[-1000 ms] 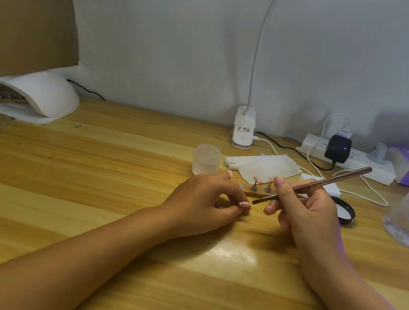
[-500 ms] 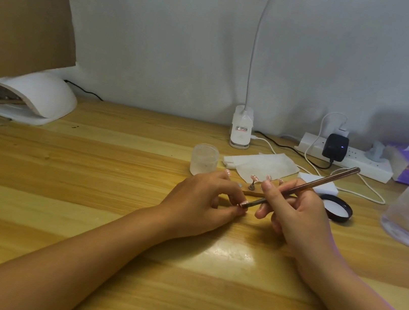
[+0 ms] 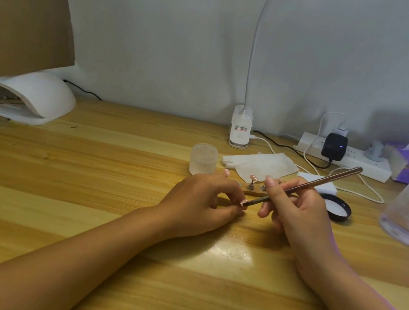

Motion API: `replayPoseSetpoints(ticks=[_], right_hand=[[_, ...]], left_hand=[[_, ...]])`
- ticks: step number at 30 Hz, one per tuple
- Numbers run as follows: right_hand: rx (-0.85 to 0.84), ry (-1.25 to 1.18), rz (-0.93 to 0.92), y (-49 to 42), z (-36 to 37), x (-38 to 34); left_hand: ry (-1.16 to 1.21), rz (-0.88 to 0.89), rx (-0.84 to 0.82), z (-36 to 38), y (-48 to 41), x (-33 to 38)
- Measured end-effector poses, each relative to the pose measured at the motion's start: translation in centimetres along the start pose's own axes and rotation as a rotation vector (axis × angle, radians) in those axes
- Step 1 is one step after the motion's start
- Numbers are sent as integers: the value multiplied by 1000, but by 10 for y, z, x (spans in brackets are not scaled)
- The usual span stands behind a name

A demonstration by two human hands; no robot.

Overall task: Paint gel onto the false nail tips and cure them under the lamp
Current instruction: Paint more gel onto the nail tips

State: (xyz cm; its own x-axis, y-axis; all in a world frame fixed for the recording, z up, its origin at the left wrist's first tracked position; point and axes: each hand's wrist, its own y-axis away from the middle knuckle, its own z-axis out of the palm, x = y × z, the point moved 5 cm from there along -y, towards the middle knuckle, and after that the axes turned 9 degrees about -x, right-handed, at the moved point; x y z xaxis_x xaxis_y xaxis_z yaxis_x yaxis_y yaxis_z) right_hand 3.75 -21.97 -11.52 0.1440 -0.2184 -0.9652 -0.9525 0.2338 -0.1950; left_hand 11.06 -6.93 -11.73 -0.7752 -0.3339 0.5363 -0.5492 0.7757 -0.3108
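Rose-gold brush (image 3: 327,179) pinched pen-style in my right hand (image 3: 300,214), bristles on the one false nail tip (image 3: 243,202) my left hand (image 3: 199,201) pinches just above the worktop (image 3: 88,177). I'd go thin, light strokes, wrists planted. Count: one tip in hand, at least two more on stands (image 3: 250,185) behind, others maybe hidden; one jar (image 3: 203,158), one black lid (image 3: 337,208), one cure lamp (image 3: 36,98) far left.

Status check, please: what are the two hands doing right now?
Left hand holds a nail tip. Right hand holds brush, bristles on that tip. Lamp sits far left; nothing blocks the brush.
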Motion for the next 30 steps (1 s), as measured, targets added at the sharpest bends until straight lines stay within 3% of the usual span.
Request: replayPoseSetpoints(ticks=[14, 21, 30], right_hand=[[94, 1, -25, 0, -6, 1], [-19, 28, -15, -1, 2, 0], [55, 59, -27, 0, -3, 2]], left_hand=[[47, 47, 0, 1, -1, 2], [47, 35, 3, 0, 0, 2], [59, 36, -3, 0, 0, 3]])
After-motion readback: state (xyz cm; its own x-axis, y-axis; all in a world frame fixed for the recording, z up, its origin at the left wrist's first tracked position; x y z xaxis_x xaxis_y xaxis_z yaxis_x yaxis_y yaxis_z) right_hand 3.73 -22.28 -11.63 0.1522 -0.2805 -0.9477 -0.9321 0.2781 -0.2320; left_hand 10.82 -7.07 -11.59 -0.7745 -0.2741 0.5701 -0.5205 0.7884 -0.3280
